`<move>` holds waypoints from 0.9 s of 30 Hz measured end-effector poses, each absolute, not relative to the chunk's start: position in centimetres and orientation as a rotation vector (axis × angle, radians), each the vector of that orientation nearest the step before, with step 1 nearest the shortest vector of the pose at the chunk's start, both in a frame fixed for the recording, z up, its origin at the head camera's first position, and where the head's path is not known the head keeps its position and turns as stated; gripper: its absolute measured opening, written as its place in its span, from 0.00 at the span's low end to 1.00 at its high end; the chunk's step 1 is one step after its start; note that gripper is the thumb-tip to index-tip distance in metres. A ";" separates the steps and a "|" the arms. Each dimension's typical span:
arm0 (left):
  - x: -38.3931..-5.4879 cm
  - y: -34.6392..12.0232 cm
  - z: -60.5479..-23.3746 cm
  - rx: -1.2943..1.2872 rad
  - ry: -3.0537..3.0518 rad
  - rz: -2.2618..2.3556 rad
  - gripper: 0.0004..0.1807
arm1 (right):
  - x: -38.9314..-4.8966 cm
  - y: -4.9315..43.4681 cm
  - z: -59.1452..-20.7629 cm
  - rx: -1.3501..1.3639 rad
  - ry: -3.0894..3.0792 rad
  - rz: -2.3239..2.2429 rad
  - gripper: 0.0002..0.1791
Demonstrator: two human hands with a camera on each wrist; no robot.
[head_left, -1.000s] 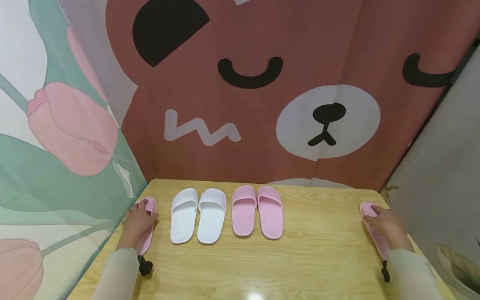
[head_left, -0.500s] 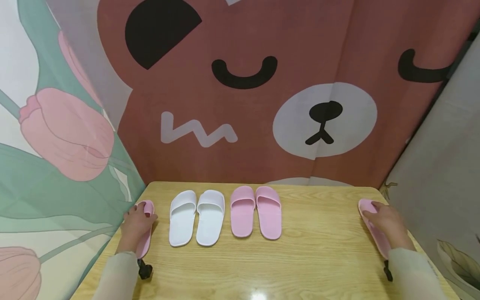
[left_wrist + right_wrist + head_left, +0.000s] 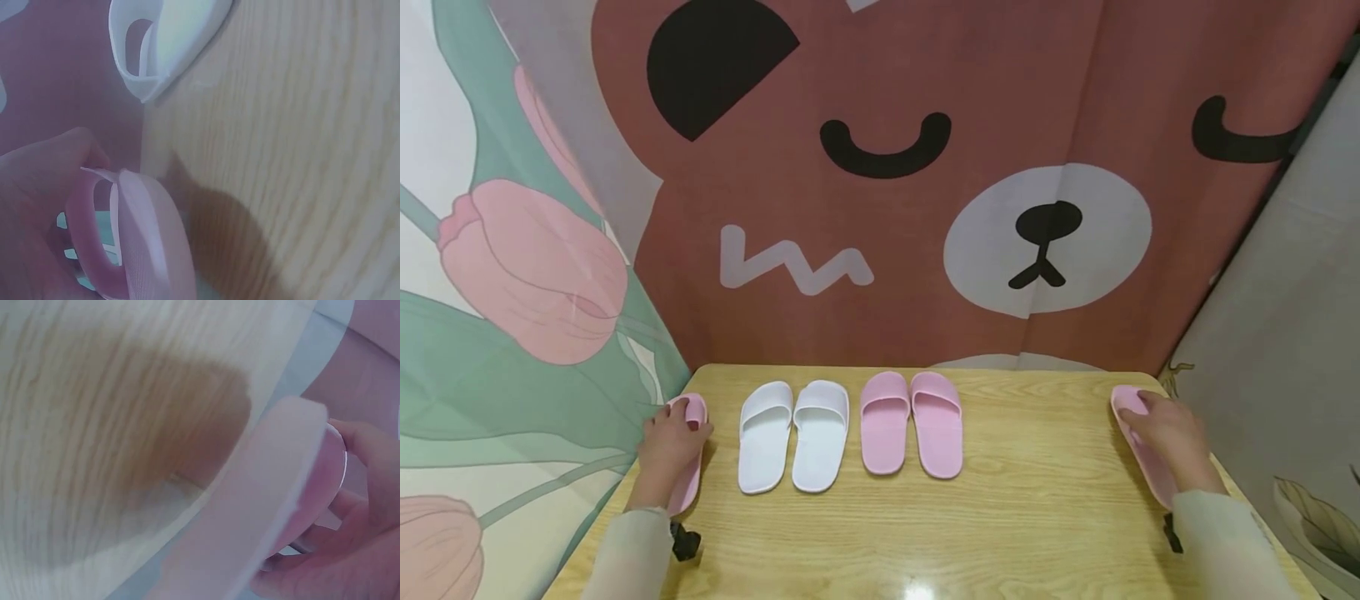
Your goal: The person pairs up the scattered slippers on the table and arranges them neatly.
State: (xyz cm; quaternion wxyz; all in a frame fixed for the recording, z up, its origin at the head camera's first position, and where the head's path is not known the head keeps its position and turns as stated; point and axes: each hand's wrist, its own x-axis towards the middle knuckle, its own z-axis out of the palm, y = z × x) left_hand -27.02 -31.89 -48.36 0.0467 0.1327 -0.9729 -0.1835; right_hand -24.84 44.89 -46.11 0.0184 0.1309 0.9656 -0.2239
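Observation:
At the table's left edge my left hand grips a pink slipper by its strap. The left wrist view shows this slipper tilted on its side, its shadow falling on the wood. My right hand holds a second pink slipper by the strap near the right edge. In the right wrist view that slipper is raised, its pale sole toward the table and a broad shadow beside it. Between the hands, a white pair of slippers and another pink pair lie toes toward the wall.
The wooden table has a brown bear curtain along its back edge. A tulip-patterned curtain stands close on the left, a grey one on the right. Black wrist mounts hang under both forearms.
The right hand has moved its slipper slightly forward and to the left. The left hand has shifted its slipper a little forward. The two pairs stay put; the head view has drifted slightly.

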 end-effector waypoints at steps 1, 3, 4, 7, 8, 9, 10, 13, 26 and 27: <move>-27.0 -31.9 -48.4 0.406 -2.968 -0.557 0.42 | -24.8 44.8 -46.0 0.409 2.997 -0.695 0.49; -27.0 -31.9 -48.4 0.395 -2.962 -0.548 0.42 | -24.9 44.6 -45.7 0.415 2.995 -0.688 0.49; -27.0 -31.8 -48.3 0.387 -2.954 -0.549 0.42 | -24.8 44.5 -45.6 0.414 2.998 -0.677 0.49; -27.1 -31.6 -48.2 0.358 -2.933 -0.539 0.42 | -24.9 44.2 -45.4 0.401 3.014 -0.645 0.48; -27.1 -31.5 -48.1 0.350 -2.928 -0.537 0.42 | -24.9 44.1 -45.4 0.398 3.020 -0.641 0.47; -27.1 -31.4 -47.9 0.346 -2.924 -0.537 0.41 | -24.9 44.0 -45.4 0.390 3.027 -0.633 0.47; -27.1 -31.3 -47.8 0.344 -2.921 -0.535 0.41 | -25.0 43.9 -45.3 0.390 3.031 -0.632 0.47; -27.0 -31.1 -47.4 0.330 -2.924 -0.526 0.42 | -25.0 43.6 -45.1 0.377 3.047 -0.640 0.47; -26.2 -29.3 -45.8 0.312 -2.932 -0.524 0.42 | -24.8 42.5 -44.6 0.344 3.088 -0.619 0.46; -26.2 -29.2 -45.7 0.309 -2.929 -0.524 0.42 | -24.8 42.4 -44.6 0.353 3.081 -0.622 0.47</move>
